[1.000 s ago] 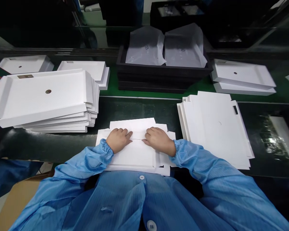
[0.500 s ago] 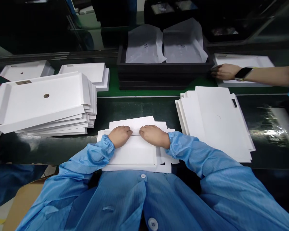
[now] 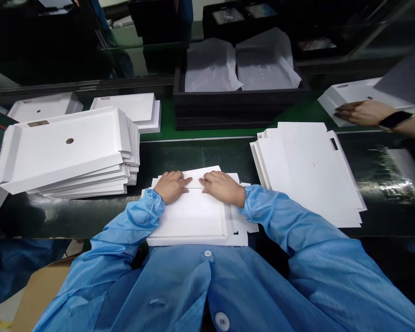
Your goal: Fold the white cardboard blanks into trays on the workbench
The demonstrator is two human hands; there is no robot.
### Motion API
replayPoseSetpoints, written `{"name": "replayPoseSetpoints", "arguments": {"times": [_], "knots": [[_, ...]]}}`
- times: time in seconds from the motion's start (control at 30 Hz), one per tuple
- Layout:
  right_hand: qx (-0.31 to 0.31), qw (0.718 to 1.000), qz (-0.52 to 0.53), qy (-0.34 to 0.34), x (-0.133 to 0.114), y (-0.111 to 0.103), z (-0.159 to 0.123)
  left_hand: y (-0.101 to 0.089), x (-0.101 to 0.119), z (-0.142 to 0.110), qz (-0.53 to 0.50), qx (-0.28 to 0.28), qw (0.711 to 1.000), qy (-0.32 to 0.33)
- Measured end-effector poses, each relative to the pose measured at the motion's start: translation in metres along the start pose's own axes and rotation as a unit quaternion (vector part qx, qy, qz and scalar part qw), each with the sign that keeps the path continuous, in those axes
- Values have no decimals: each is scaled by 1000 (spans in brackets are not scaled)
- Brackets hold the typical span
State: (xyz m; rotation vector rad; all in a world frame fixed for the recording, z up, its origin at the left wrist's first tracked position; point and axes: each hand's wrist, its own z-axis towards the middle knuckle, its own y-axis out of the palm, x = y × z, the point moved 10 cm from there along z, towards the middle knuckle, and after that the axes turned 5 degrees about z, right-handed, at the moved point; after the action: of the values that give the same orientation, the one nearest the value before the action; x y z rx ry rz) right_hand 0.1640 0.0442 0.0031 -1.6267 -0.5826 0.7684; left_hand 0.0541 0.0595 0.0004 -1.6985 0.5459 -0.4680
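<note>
A white cardboard box blank [image 3: 190, 216], partly folded into a shallow tray, lies in front of me against my blue coat. My left hand [image 3: 172, 186] rests on the left part of its far flap, thumb and index finger apart, pointing inward. Mirroring it, my right hand [image 3: 223, 186] lies on the right part of that flap with fingers stretched out. Both hands touch the card along the far fold line. Other flat blanks stick out underneath at the right.
To the left stands a stack of folded white trays [image 3: 65, 143]; to the right, a pile of flat white blanks [image 3: 307, 170]. Behind, a black tray stack [image 3: 238, 108] holds translucent sheets [image 3: 210, 67]. A co-worker's hand [image 3: 366, 112] touches a white box [image 3: 352, 92] at far right.
My fingers have spread from a curled hold to lying flatter along the far flap. The co-worker's hand has shifted right, with a grey translucent sheet now above the white box.
</note>
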Motion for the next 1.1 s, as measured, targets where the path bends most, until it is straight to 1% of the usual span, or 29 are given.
{"name": "replayPoseSetpoints", "arguments": {"times": [0.13, 0.23, 0.33, 0.43, 0.57, 0.67, 0.77, 0.83, 0.9, 1.03, 1.1], "knots": [[13, 999, -30, -17, -1, 8, 5, 7, 1, -3, 1, 48, 999, 8], [22, 997, -57, -39, -5, 12, 7, 7, 3, -3, -1, 87, 996, 17], [28, 996, -69, -54, -11, 12, 8, 8, 5, -4, 6, 110, 994, 20], [29, 994, -81, -69, -15, 11, 9, 8, 8, -5, 17, 122, 992, 17], [20, 988, -104, -113, -22, 7, 10, 5, 11, -9, 33, 147, 989, 13], [16, 983, -115, -143, -25, -2, 6, -1, 15, -14, 34, 165, 985, 28], [16, 980, -121, -160, -27, -12, 2, -10, 14, -18, 21, 182, 983, 29], [13, 980, -121, -155, -24, -14, 0, -13, 13, -19, 11, 185, 982, 28], [7, 984, -114, -136, -16, -12, -3, -13, 11, -19, 11, 180, 983, 28], [-5, 992, -93, -80, 5, 1, -16, -5, 2, -21, 21, 155, 988, 13], [-4, 994, -95, -61, 11, 6, -25, -1, -4, -25, 17, 141, 990, 4]]}}
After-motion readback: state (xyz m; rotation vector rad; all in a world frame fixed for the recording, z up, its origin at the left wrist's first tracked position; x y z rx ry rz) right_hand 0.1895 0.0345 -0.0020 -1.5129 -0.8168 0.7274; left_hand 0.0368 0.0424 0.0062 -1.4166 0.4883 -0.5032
